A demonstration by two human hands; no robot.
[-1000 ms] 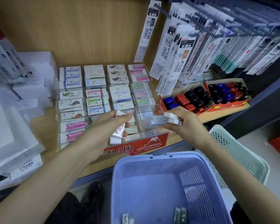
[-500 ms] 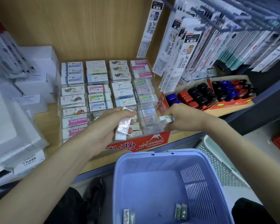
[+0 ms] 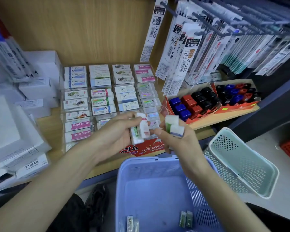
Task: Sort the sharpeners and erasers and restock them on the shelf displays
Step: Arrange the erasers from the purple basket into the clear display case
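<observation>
- Now, the left hand [image 3: 115,133] has its fingers curled round a small stack of erasers [image 3: 139,130], held just over the front row of the eraser display [image 3: 146,149]. The right hand [image 3: 178,140] pinches a pair of erasers [image 3: 173,125], one green-banded and one blue-banded, just right of that same front row.
- Both bundles are loose and gripped only by the fingers. I'd guess the likeliest slip is one eraser sliding out while another is fed into a slot. It would drop into the lilac basket [image 3: 141,160] directly in front of the display, among the metal sharpeners [image 3: 186,219] on its floor.
- Wrapper colours differ, so a piece slotted by feel could land in the wrong compartment.
- A wide swing to the right of the display might knock the sharpener boxes [image 3: 197,102] or brush the hanging refill packs [image 3: 177,64] up and to its right.
</observation>
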